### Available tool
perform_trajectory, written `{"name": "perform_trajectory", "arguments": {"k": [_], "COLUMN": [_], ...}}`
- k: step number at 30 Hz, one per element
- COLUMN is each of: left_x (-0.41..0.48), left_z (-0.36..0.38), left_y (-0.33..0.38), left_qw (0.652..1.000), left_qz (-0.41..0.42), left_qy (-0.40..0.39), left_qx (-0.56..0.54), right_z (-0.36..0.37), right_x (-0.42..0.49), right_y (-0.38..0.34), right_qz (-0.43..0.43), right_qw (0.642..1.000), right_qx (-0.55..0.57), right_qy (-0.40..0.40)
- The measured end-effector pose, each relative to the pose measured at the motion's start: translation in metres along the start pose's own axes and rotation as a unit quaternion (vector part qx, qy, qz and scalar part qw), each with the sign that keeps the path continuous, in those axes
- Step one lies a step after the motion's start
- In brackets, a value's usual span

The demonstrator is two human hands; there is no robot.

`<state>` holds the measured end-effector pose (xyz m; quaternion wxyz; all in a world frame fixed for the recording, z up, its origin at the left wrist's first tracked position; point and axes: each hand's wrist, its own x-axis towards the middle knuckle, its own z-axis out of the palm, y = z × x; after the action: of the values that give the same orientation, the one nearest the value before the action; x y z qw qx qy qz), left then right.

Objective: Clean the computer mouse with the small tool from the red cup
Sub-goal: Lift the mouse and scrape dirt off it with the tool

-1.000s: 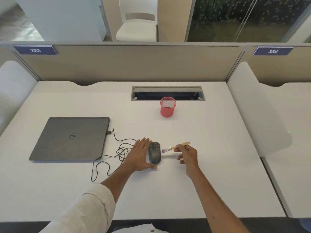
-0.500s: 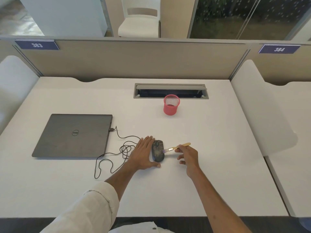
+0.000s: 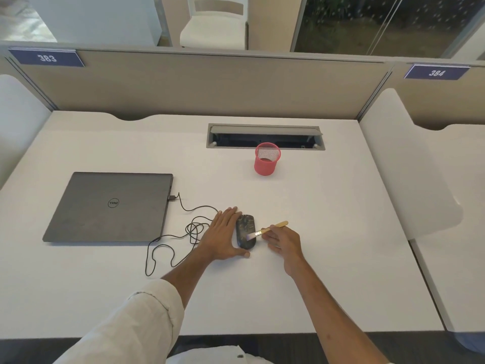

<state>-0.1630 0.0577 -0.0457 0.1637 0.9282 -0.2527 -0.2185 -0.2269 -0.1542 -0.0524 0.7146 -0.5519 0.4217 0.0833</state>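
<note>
White laminate tabletop (image 3: pixel 328 232), broad and flat, carrying everything. Closed dark grey laptop (image 3: pixel 110 206) toward the left, joined by a thin black cable (image 3: pixel 183 229) looped loosely between it and the mouse. Red mesh cup (image 3: pixel 266 160) upright at the back, well apart from the work, just before the cable slot.

Left hand (image 3: pixel 223 235) laid flat beside the black computer mouse (image 3: pixel 246 233), fingers (image 3: pixel 231 214) spread wide along its left flank and thumb hooked round its near end, bracing rather than gripping. Right hand (image 3: pixel 284 241) just to the right, fingers (image 3: pixel 271 228) pinched narrow on the small wooden-handled brush (image 3: pixel 266 229) near the ferrule, bristles touching the mouse's right upper side.

Judged light, hard-shelled and smooth, so liable to skate on the slick surface under sideways strokes; best steadied at the flanks, as done. Brush judged stiff in the handle, soft at the tip, best held low for control. Cleaning judged under way, extent unclear.
</note>
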Motion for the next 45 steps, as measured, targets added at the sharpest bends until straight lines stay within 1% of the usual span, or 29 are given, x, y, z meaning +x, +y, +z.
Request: {"name": "perform_trajectory", "arguments": {"k": [10,17,23,31,37,42,45], "left_x": [-0.001,-0.014,-0.038,-0.081,-0.118,-0.141,-0.151], "left_z": [0.000,0.009,0.020,0.032,0.047,0.055,0.059], "left_y": [0.000,0.008,0.028,0.049,0.058,0.062,0.060], "left_qw": [0.998,0.996,0.995,0.996,0.996,0.993,0.992], "left_qz": [-0.001,0.010,0.019,0.038,0.027,0.037,0.048], "left_qy": [0.015,0.023,0.020,0.035,0.047,0.044,0.040], "left_qx": [-0.058,-0.091,-0.097,-0.068,-0.076,-0.099,-0.107], "right_z": [0.002,-0.009,-0.027,-0.051,-0.062,-0.072,-0.080], "right_x": [-0.003,-0.013,-0.035,-0.076,-0.104,-0.128,-0.144], "right_y": [0.003,0.010,0.022,0.044,0.062,0.081,0.093], "right_qz": [0.016,0.020,-0.005,-0.024,-0.027,-0.034,-0.046], "right_qw": [1.000,0.999,1.000,0.999,0.999,0.999,0.999], "right_qx": [0.001,0.011,0.011,0.004,-0.022,-0.018,0.003], "right_qy": [-0.021,-0.022,-0.028,-0.030,-0.041,-0.032,-0.004]}}
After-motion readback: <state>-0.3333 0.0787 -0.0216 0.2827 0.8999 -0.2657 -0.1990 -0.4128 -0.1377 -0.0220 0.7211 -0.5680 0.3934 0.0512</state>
